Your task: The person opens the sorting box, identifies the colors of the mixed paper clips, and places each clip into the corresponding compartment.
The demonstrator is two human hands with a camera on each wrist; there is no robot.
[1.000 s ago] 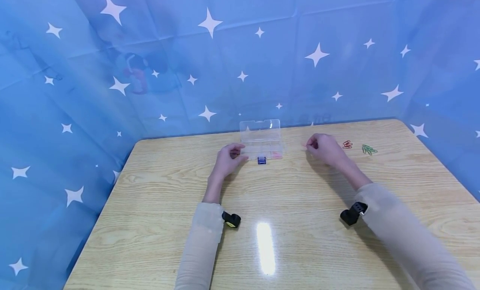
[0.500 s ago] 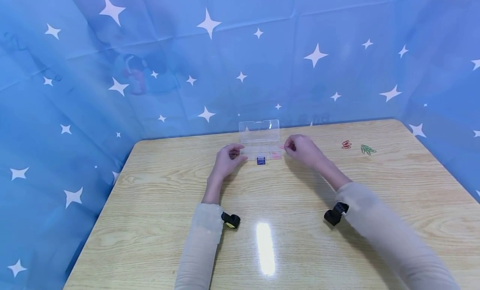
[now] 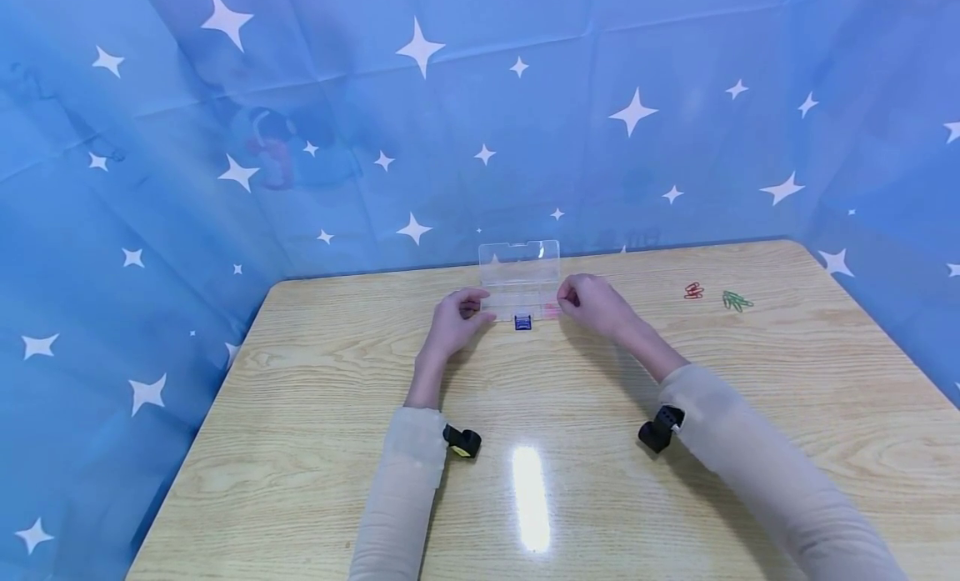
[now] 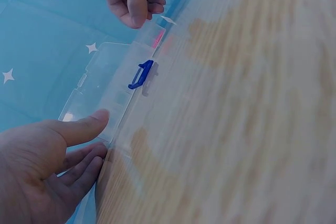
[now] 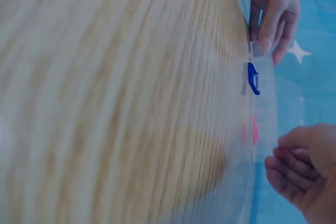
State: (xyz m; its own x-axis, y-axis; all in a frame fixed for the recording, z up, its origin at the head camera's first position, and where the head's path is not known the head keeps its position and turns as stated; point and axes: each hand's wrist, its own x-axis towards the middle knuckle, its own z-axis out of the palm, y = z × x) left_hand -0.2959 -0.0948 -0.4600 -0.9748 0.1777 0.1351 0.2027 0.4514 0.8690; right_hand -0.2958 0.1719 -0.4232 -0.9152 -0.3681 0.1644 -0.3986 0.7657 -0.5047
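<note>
A clear plastic box [image 3: 517, 298] stands with its lid raised at the table's back edge, a blue latch [image 3: 522, 322] at its front. My left hand [image 3: 453, 323] holds the box's left end between thumb and fingers, as the left wrist view [image 4: 58, 166] also shows. Pink paper clips [image 3: 552, 311] lie in the right-hand compartment. Over that end is my right hand [image 3: 596, 306], its thumb and fingers bent close together. Whether a pink clip is still between its fingertips cannot be made out; the right wrist view shows none there.
To the right on the wooden table [image 3: 360, 381] lie red paper clips [image 3: 693, 291] and, further right, green paper clips [image 3: 737, 301]. A blue starred cloth [image 3: 450, 131] hangs close behind the table's back edge.
My right hand has moved left with a pink paper clip, from beside the red clips to over the box's right end. The left hand has stayed at the box.
</note>
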